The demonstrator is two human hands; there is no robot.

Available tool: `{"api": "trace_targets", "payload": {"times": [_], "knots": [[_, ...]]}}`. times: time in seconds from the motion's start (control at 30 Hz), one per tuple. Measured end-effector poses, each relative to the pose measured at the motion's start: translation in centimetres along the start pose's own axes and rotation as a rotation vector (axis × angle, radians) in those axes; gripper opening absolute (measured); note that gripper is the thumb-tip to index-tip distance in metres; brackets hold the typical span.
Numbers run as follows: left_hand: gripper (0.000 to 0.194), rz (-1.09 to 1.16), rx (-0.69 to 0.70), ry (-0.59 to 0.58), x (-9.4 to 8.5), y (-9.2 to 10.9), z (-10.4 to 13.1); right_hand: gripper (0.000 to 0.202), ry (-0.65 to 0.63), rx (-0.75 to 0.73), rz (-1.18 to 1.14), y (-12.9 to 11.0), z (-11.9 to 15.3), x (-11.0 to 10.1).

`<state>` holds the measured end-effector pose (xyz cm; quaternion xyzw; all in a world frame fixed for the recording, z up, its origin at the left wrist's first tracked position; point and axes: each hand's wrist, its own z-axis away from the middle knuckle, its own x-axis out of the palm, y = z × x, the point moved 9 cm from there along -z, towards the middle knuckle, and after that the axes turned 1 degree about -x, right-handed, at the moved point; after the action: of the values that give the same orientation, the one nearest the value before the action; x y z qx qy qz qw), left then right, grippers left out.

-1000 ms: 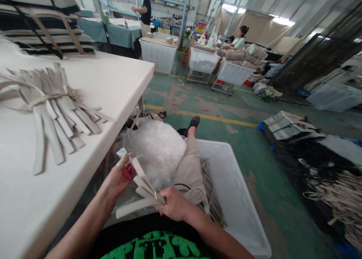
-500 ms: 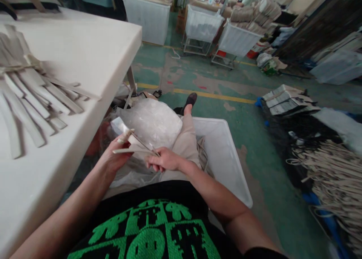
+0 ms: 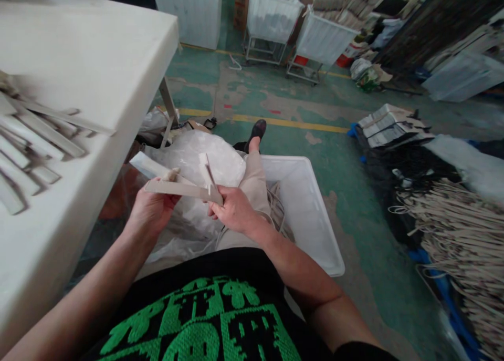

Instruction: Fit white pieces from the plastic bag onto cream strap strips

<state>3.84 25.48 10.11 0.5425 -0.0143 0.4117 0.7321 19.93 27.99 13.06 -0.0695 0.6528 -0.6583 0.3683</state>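
A flat beige strip (image 3: 183, 189) stretches between my two hands above my lap. My left hand (image 3: 151, 206) is closed on its left end, with a pale bluish-white strip (image 3: 147, 166) sticking out past the fingers. My right hand (image 3: 232, 207) grips the strip's right end, where a short folded piece (image 3: 207, 171) stands up from the fingers. Behind the hands lies a clear plastic bag (image 3: 208, 151). Several similar beige strips (image 3: 31, 140) are piled on the white table at the left.
The white table's edge (image 3: 134, 103) runs close to my left arm. An open white bin (image 3: 311, 208) holding some cords stands by my right leg. Bundled beige strips (image 3: 452, 229) lie on the floor at the right. White bins on wheeled frames (image 3: 271, 14) stand farther back.
The strip between my hands now shows its flat side, and the folded piece at my right hand stands more upright. The view has shifted, so the table pile sits farther left.
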Motion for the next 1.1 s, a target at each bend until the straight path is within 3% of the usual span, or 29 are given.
{"api": "trace_targets", "payload": {"times": [0.07,0.13,0.23,0.33,0.53,0.73,0.93,1.1], "knots": [[0.012,-0.047,-0.032,-0.069,0.8,-1.4,0.7,0.01,-0.003,-0.001,-0.022,-0.2,-0.6,0.5],[0.019,-0.068,-0.034,-0.102,0.9,-1.5,0.8,0.018,-0.05,-0.015,-0.051,-0.5,-1.1,0.9],[0.026,-0.049,0.003,-0.024,-0.8,0.3,-0.1,0.019,-0.13,-0.018,0.002,-0.1,-1.0,0.9],[0.028,-0.059,0.018,0.039,-2.5,1.2,-0.7,0.015,-0.13,0.024,0.058,0.8,-0.6,0.5],[0.025,-0.112,-0.066,-0.067,-1.7,-2.9,0.6,0.009,-0.075,0.006,-0.031,1.1,-1.2,1.9],[0.036,-0.131,-0.041,-0.032,-3.0,-2.1,0.4,0.009,-0.106,0.085,-0.073,3.5,-0.1,1.8],[0.024,-0.179,-0.078,-0.229,-0.6,-5.1,1.2,0.025,-0.039,0.028,-0.178,3.6,-0.5,2.2],[0.032,-0.195,-0.031,-0.097,-2.4,-3.4,0.7,0.026,-0.087,0.073,-0.137,5.4,0.0,2.4]]}}
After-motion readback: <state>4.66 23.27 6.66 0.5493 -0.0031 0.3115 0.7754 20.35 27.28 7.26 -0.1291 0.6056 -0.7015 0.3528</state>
